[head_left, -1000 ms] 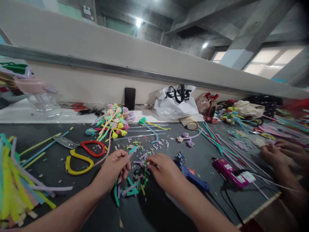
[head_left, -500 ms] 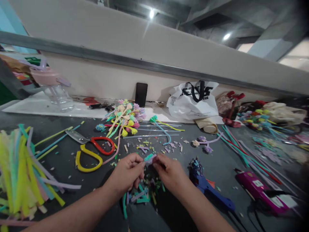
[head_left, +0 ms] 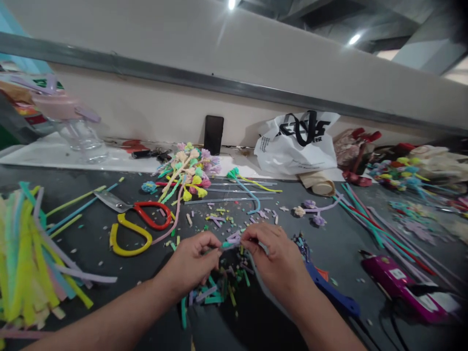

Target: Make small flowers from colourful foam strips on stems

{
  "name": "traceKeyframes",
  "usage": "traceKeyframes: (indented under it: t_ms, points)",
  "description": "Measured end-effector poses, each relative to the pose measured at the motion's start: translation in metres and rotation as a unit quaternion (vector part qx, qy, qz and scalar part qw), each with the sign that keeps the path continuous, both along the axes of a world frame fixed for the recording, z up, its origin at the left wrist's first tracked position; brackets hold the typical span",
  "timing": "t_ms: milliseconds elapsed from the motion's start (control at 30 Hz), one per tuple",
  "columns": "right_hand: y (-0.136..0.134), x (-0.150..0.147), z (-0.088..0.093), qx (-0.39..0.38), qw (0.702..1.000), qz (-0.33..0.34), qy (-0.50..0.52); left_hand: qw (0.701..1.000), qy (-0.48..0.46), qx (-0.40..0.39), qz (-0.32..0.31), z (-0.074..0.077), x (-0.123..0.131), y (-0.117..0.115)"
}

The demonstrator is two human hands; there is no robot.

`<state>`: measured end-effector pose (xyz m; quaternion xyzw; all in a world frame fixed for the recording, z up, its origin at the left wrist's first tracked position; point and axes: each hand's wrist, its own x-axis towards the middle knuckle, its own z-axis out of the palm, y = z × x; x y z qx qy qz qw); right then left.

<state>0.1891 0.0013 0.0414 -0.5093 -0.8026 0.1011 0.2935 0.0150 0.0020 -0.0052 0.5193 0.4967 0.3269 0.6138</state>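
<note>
Pinched between the fingertips of my left hand (head_left: 195, 256) and my right hand (head_left: 272, 256) is a small bent pipe cleaner piece (head_left: 231, 241), green at the left and lilac at the right. My left thumb and index finger close on its green end. On the lilac end, my right thumb and index finger are pressed together, and the exact grip is partly hidden. Just below my hands lies a pile of short green and lilac pipe cleaner cuttings (head_left: 210, 294). Several small scraps (head_left: 217, 220) are scattered beyond my fingers.
Red-and-yellow-handled scissors (head_left: 152, 215) and a pipe cleaner bundle (head_left: 27, 258) lie left. Pipe cleaner flowers (head_left: 190, 173) and a phone (head_left: 214, 135) are behind. At right are a blue glue gun (head_left: 331, 290), a magenta device (head_left: 400, 285) and a white bag (head_left: 298, 148).
My right hand has shifted slightly right, and its fingers now grip the lilac part differently, with more of that part showing. My left hand stays on the green end. The view has tilted down a little.
</note>
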Motion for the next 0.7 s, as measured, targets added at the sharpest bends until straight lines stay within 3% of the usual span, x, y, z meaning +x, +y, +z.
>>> traceKeyframes:
  t_ms: [300, 700]
  points:
    - [-0.0065, -0.0086, 0.0016, 0.03, 0.995, 0.048, -0.076, 0.994, 0.069, 0.084, -0.004, 0.0042, -0.0023, -0.0024]
    - [-0.0078, -0.0083, -0.0018, 0.022, 0.994, 0.04, -0.103, 0.996, 0.061, 0.062, -0.029, 0.0058, -0.0023, -0.0028]
